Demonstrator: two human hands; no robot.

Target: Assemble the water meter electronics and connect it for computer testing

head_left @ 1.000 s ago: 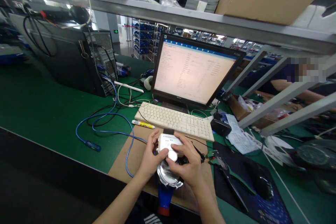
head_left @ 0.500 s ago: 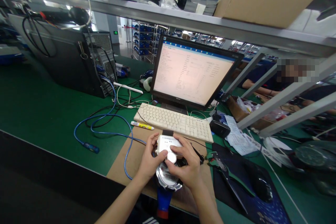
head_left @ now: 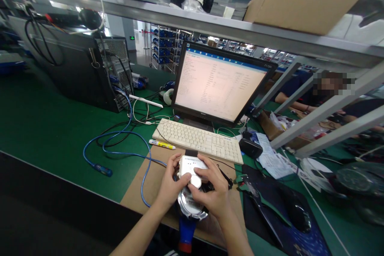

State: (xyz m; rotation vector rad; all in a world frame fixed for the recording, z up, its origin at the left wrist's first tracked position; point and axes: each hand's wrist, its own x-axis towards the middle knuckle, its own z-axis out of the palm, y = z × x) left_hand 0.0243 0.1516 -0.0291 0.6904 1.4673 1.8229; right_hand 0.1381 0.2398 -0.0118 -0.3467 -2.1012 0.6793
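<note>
My left hand [head_left: 171, 182] and my right hand [head_left: 213, 186] both grip a small white box [head_left: 189, 164] with printed text and small dark dots on its face. The left fingers wrap its left side, and the left thumb presses near its lower edge. A round white disc [head_left: 196, 181] lies at the box's lower right, between the right thumb and fingers. Directly below is a round meter [head_left: 189, 204] with a shiny metal rim and a blue pipe body [head_left: 186, 228] ending in red. Whether the box touches the meter is hidden by my hands.
Brown cardboard [head_left: 138, 184] lies beneath my hands on the green bench. A keyboard [head_left: 198, 140] and monitor [head_left: 222, 84] stand behind, with a yellow marker [head_left: 162, 144] nearby. Blue cable [head_left: 120, 153] loops left. Pliers [head_left: 258, 194] and a mouse [head_left: 297, 212] are right; a person sits beyond.
Both hands keep the same hold on the white box. The view has shifted very slightly; nothing else visibly moves on the bench.
</note>
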